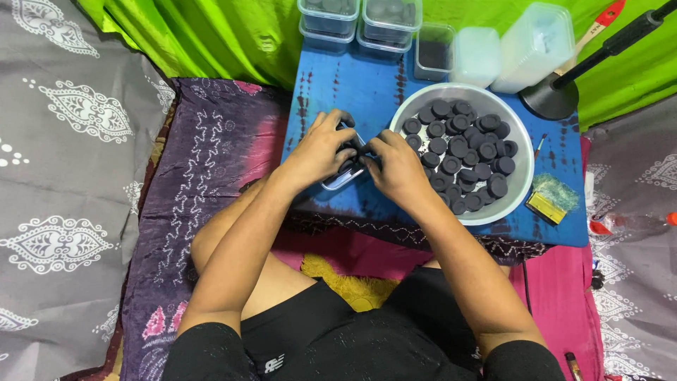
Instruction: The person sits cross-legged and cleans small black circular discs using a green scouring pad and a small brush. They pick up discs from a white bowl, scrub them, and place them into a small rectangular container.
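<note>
Both hands met over a small clear box on the near left part of the blue worktop. The left hand had its grip curled closed around the box's left and far sides, fingers bent over its top edge. The right hand pressed in from the right, its grip also closed, fingertips pinched at the box's mouth; whether a dark disc was caught between them I could not tell, since the fingers hid it. Only the near edge of the box showed below the knuckles, with dark shapes inside.

Just right of the right hand stood a wide white bowl heaped with black discs. At the far edge of the worktop stood stacked clear tubs and two frosted containers. A black lamp base stood far right, and a small yellow block lay near the bowl's right side.
</note>
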